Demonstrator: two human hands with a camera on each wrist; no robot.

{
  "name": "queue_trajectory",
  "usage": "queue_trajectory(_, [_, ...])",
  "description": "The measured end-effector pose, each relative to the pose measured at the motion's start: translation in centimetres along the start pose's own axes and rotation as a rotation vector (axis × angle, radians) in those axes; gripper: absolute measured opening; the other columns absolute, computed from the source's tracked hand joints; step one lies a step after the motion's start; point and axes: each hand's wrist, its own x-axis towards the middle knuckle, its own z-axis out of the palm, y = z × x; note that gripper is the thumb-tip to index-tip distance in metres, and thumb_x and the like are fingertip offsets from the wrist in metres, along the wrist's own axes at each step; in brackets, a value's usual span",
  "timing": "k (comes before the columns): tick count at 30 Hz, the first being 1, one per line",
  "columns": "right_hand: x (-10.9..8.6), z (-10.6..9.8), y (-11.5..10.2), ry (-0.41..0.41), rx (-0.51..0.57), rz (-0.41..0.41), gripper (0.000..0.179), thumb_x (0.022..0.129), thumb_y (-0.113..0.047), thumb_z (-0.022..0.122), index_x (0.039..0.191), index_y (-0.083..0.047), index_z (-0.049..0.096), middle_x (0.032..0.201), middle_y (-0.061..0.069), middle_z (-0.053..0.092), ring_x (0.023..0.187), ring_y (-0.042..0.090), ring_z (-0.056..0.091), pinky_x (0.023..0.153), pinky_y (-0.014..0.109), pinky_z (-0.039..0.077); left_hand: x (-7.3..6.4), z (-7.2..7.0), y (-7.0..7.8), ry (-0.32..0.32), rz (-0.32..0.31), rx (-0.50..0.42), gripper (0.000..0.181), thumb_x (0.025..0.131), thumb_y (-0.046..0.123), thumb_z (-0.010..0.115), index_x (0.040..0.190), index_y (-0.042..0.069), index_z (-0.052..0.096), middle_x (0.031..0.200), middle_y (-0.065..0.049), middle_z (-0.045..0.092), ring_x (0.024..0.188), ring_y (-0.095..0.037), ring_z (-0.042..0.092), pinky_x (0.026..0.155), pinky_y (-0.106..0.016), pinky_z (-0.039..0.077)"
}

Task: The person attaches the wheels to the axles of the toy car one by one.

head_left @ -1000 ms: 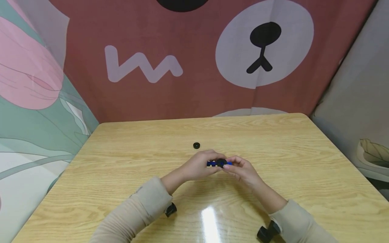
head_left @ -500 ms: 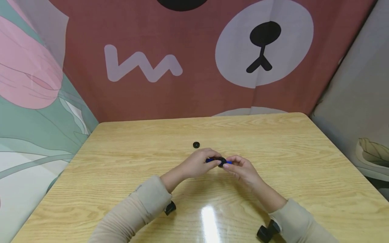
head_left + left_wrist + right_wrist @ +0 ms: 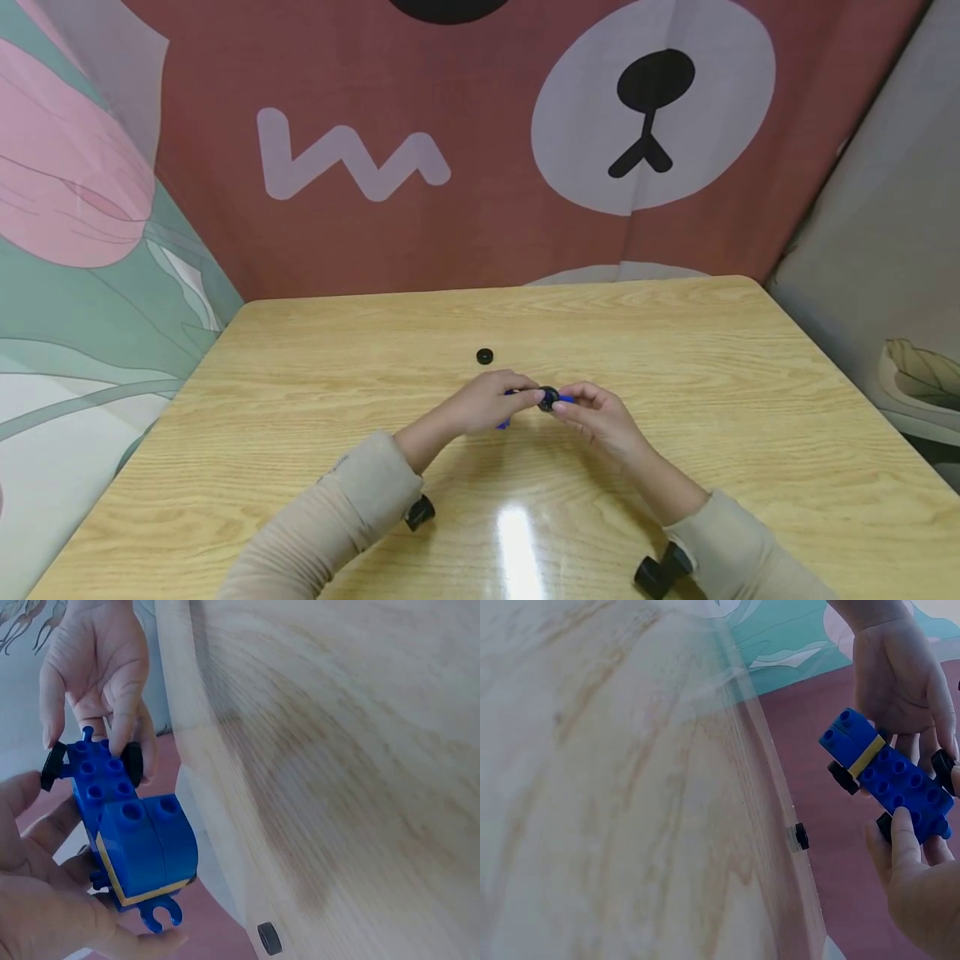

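Observation:
A blue block toy car (image 3: 101, 776) with a yellow strip is held above the table between both hands. My right hand (image 3: 600, 421) pinches its front end by a black wheel (image 3: 886, 826). My left hand (image 3: 487, 402) reaches round the car's other side, some fingers behind it, and a fingertip presses on another black wheel (image 3: 52, 766). A third wheel (image 3: 843, 778) sits near the yellow strip. A bare axle peg (image 3: 97, 880) and a blue hook (image 3: 161, 913) show at the rear. In the head view my left hand covers most of the car.
A loose black wheel (image 3: 485, 356) lies on the wooden table (image 3: 337, 350), just beyond my left hand. Behind the table's far edge hangs a reddish cloth (image 3: 480, 233) with a bear print. Black wrist devices (image 3: 662, 571) sit under both sleeves.
The toy car has turned, so the wheel's face shows more and its rear slips beneath my left hand. My left thumb has moved up onto the wheel. The right hand stays nearly still.

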Motion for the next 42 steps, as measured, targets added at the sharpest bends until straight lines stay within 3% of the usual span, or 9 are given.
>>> queue_trajectory(7, [0.02, -0.05, 0.0, 0.018, -0.008, 0.001, 0.015, 0.081, 0.004, 0.054, 0.085, -0.01, 0.058, 0.087, 0.003, 0.059, 0.085, 0.013, 0.058, 0.078, 0.022, 0.044, 0.07, 0.1, -0.38, -0.013, -0.02, -0.085, 0.034, 0.088, 0.038, 0.044, 0.11, 0.016, 0.059, 0.092, 0.003, 0.052, 0.059, -0.013, 0.048, 0.054, -0.027, 0.041])
queue_trajectory(18, [0.05, -0.13, 0.11, 0.0, 0.01, 0.002, 0.014, 0.082, 0.004, 0.053, 0.087, -0.009, 0.057, 0.088, 0.004, 0.059, 0.086, 0.014, 0.058, 0.079, 0.022, 0.044, 0.15, 0.13, -0.71, 0.026, 0.025, -0.113, 0.027, 0.088, 0.032, 0.048, 0.103, 0.014, 0.062, 0.088, 0.004, 0.052, 0.077, -0.013, 0.047, 0.065, -0.027, 0.04])
queue_trajectory(27, [-0.02, -0.09, 0.2, -0.021, 0.021, -0.013, 0.015, 0.081, 0.005, 0.053, 0.087, -0.008, 0.058, 0.087, 0.003, 0.06, 0.086, 0.014, 0.058, 0.079, 0.023, 0.044, 0.17, 0.1, -0.75, 0.0, -0.013, -0.164, 0.024, 0.089, 0.027, 0.049, 0.1, 0.012, 0.063, 0.09, 0.002, 0.052, 0.083, -0.014, 0.047, 0.072, -0.031, 0.039])
queue_trajectory(31, [0.0, 0.08, 0.13, 0.024, -0.001, 0.02, 0.011, 0.08, 0.003, 0.055, 0.087, -0.006, 0.057, 0.086, 0.003, 0.058, 0.083, 0.012, 0.057, 0.077, 0.021, 0.045, 0.13, 0.2, -0.72, -0.03, -0.04, -0.162, 0.021, 0.089, 0.024, 0.049, 0.098, 0.013, 0.064, 0.091, 0.001, 0.05, 0.082, -0.015, 0.046, 0.07, -0.03, 0.039])
queue_trajectory(37, [0.18, 0.49, 0.21, 0.105, -0.082, 0.122, 0.007, 0.08, 0.0, 0.057, 0.085, -0.005, 0.058, 0.086, 0.003, 0.057, 0.083, 0.014, 0.057, 0.076, 0.023, 0.046, 0.17, 0.72, -0.57, -0.086, -0.033, -0.165, 0.017, 0.088, 0.019, 0.051, 0.084, 0.009, 0.064, 0.093, 0.0, 0.047, 0.085, -0.015, 0.044, 0.071, -0.029, 0.038])
queue_trajectory(42, [0.4, 0.64, 0.26, 0.123, -0.079, 0.156, 0.009, 0.082, -0.004, 0.057, 0.09, -0.001, 0.058, 0.088, 0.004, 0.058, 0.085, 0.015, 0.057, 0.08, 0.026, 0.044, -0.16, 0.68, -0.11, -0.083, -0.095, -0.23, 0.016, 0.088, 0.019, 0.05, 0.086, 0.006, 0.06, 0.091, -0.002, 0.049, 0.081, -0.016, 0.047, 0.068, -0.028, 0.04])
